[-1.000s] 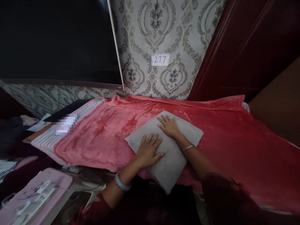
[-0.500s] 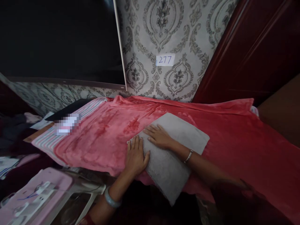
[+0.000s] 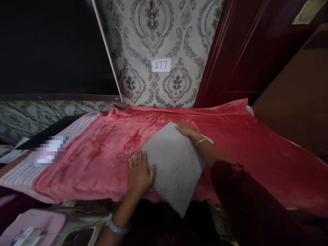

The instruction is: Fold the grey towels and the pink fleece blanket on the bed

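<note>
A grey cloth [image 3: 174,164] lies flat, set cornerwise, on a red-pink plush blanket [image 3: 92,164]. Its near corner hangs past the blanket's front edge. My left hand [image 3: 140,172] rests flat on the cloth's left corner, fingers stretched out and thumb apart. Toward the far corner, my right hand [image 3: 186,130] lies on the cloth with its fingers extended. The right forearm covers part of the cloth's right side.
A large dark screen [image 3: 51,48] stands at the back left. A card marked 277 [image 3: 161,65] is on the patterned wall [image 3: 153,34]. A dark red wooden panel [image 3: 238,51] rises at the right. A pink item [image 3: 43,222] lies at lower left.
My right hand has slid away from my left, over to the cloth's far corner. My left hand stays on the left corner. The view has shifted to the right.
</note>
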`<state>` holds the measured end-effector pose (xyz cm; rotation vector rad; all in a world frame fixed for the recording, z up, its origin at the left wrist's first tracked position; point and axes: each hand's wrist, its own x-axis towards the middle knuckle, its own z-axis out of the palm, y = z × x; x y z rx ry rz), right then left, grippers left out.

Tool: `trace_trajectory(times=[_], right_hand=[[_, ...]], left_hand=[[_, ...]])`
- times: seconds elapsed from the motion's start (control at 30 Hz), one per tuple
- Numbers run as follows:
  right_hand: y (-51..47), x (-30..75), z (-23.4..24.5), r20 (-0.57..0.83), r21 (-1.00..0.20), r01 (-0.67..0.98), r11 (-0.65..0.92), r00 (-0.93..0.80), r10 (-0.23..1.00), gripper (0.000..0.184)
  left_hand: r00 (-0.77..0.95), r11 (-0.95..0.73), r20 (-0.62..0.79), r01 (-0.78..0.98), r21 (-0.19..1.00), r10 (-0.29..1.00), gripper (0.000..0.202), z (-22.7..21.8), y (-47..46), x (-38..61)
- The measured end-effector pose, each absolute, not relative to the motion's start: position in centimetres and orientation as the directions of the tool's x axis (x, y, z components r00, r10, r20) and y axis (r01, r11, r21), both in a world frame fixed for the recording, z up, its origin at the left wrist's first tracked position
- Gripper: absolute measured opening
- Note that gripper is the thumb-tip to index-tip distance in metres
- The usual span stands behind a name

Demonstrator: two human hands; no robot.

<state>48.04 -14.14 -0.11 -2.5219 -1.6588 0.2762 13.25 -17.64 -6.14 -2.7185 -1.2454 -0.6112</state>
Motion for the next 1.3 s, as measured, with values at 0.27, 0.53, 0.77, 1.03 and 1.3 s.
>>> trace_trajectory(times=[0.27,0.53,0.77,1.03,1.3], right_hand=[[-21.7,41.3,0.8,0.142,-0.159,0.975,-0.154,0.177,0.974,0.06],[-29.9,36.1,-3.0,0.064,-0.198,0.968,0.153,-0.143,0.988,0.059],[-27.4,48.5,-3.4,0.115,-0.127,0.977,-0.173,0.188,0.976,0.056],[-26.9,53.6,-5.8,0.114,-0.269,0.885,-0.379,0.42,0.9,0.059],[-26.8,49.3,-2.4,0.179,-0.205,0.861,-0.465,0.5,0.848,0.059]], left_hand=[[0.562,-0.687,0.454,0.705,0.173,0.691,0.065,-5.1,-17.5,13.1],[0.782,-0.889,0.454,0.455,0.054,0.427,0.076,-4.9,-23.4,16.8],[0.812,-0.877,0.388,0.479,-0.018,0.436,0.074,-6.1,-23.9,17.2],[0.811,-0.873,0.391,0.486,-0.034,0.436,0.073,-6.2,-23.9,17.0],[0.804,-0.887,0.411,0.461,0.025,0.429,0.072,-5.8,-23.8,16.9]])
